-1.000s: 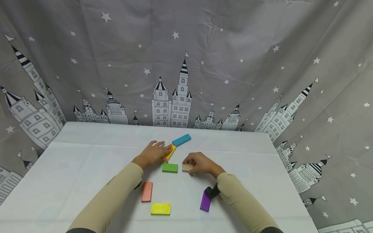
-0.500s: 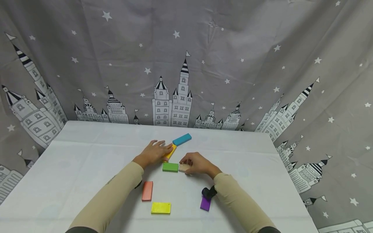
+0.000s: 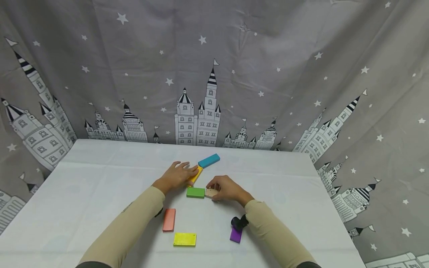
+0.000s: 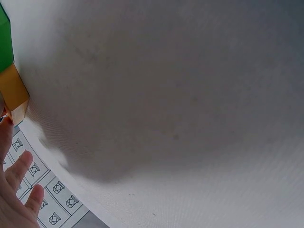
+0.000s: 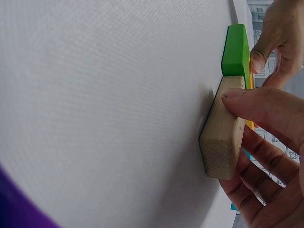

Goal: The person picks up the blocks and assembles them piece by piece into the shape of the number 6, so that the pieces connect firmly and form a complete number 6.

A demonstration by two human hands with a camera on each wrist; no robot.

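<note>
My right hand [image 3: 229, 187] pinches a plain wooden block [image 3: 210, 193] between thumb and fingers. One end of it meets the right end of a green block [image 3: 195, 192], as the right wrist view also shows. My left hand [image 3: 175, 178] holds an orange-yellow block [image 3: 199, 172] between thumb and index finger, its other fingers spread. That block slants from behind the green one up to a blue block [image 3: 209, 160], and the hand hides part of it. In the left wrist view, a fingertip touches the end of the orange-yellow block [image 4: 14, 89].
Nearer the body, a salmon-pink block [image 3: 169, 220] lies beside the left forearm and a bright yellow block [image 3: 185, 239] in front. A purple block [image 3: 236, 235] is partly hidden by the right wrist camera [image 3: 239, 222]. A grey castle-print curtain [image 3: 268, 56] hangs behind the white table [image 3: 285, 178].
My right hand has slid the wooden block left, closing the gap to the green block. The wrist camera now covers more of the purple block. My left hand has stayed in place.
</note>
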